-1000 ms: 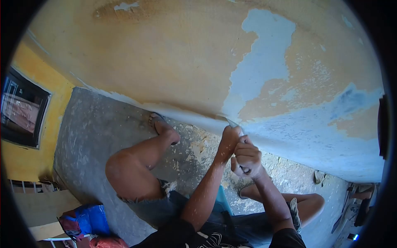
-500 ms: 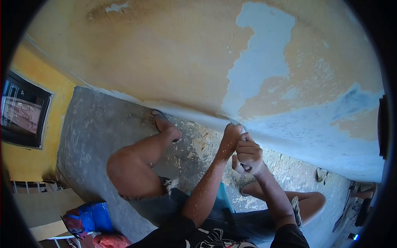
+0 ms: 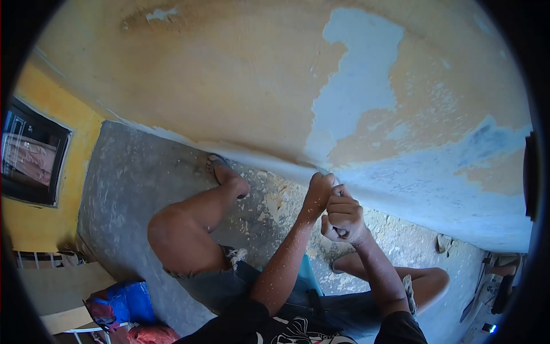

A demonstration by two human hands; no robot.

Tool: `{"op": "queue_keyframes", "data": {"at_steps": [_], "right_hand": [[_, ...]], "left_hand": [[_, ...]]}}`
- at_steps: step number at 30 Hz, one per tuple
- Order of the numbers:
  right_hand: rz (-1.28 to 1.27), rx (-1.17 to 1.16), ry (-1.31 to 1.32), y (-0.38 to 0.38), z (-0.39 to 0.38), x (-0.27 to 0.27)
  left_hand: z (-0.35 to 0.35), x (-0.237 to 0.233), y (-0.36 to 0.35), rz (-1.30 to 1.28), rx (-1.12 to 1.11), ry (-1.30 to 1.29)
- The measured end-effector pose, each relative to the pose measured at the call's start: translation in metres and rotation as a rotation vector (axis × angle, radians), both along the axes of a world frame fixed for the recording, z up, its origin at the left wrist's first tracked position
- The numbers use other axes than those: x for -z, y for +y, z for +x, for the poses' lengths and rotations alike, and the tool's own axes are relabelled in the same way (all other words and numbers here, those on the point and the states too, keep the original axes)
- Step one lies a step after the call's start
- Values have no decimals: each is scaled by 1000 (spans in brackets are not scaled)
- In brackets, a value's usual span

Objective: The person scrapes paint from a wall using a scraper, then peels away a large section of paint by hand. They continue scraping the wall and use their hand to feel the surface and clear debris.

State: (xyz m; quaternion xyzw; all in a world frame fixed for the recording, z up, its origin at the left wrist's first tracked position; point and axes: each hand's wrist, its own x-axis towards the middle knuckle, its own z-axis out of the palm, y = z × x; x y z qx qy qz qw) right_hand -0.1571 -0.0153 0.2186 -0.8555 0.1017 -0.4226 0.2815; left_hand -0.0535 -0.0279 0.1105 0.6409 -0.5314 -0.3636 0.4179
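Note:
I sit on a concrete floor [image 3: 132, 183] facing a wall [image 3: 229, 74] with peeling orange paint and bare grey-blue patches [image 3: 352, 86]. Both hands grip one scraper at the foot of the wall. My left hand [image 3: 318, 192] is closed around the tool close to the blade, which is almost hidden against the wall base. Just behind it my right hand [image 3: 342, 219] is a fist around the handle's end. My left foot in a sandal [image 3: 224, 172] rests against the wall, knee bent up.
Paint flakes and dust [image 3: 275, 203] litter the floor by the wall. A dark window frame [image 3: 31, 152] sits in a yellow wall at left. A blue bag [image 3: 123, 303] and a board [image 3: 57, 286] lie lower left. Tools lean at far right [image 3: 487, 286].
Both hands have shifted slightly down and left along the wall base with the scraper; the blade tip seen earlier is now nearly hidden.

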Motion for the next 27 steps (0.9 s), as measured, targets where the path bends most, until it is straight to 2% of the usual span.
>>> {"op": "queue_keyframes", "data": {"at_steps": [2, 3, 5, 6, 7, 9, 11, 12, 15, 16, 19, 20, 21, 23, 24, 25, 27], "right_hand": [[-8, -1, 0, -2, -3, 2], [15, 14, 31, 3, -4, 1], [14, 22, 51, 2, 1, 4], [-13, 48, 51, -3, 5, 13], [-20, 73, 58, 1, 7, 20], [18, 79, 87, 17, 1, 24], [21, 43, 56, 12, 4, 10], [23, 42, 75, 8, -2, 9], [-9, 27, 62, -5, -5, 3], [-1, 18, 38, 1, -8, 4], [17, 35, -1, 8, 1, 4], [-3, 82, 71, 7, 1, 17], [6, 82, 73, 14, -1, 36], [-91, 169, 142, 8, -3, 63], [34, 75, 61, 13, -1, 40], [57, 81, 71, 15, -6, 23], [16, 53, 113, 8, -13, 1]], "left_hand": [[-4, 46, -7, 112, 37, 469], [-6, 32, 5, 129, 38, 477], [8, -24, 9, -26, 140, 68], [5, 1, 8, -190, 38, -55], [9, 17, 6, -184, 35, -56], [13, 36, 1, 0, 130, -11], [-1, 23, 12, -394, -11, -199], [0, 22, 3, -186, 137, 32], [-4, 8, 0, -152, 95, -73], [-3, 14, -2, -89, 95, 26], [2, 0, 5, -25, 122, -2], [9, 17, -1, 167, 129, 221], [10, 41, 8, 176, 128, 223], [11, 67, 3, -109, 195, -26], [7, 55, -1, 10, 171, -40], [1, 32, 5, 33, 178, -29], [-1, -15, 8, -105, 139, -94]]}}
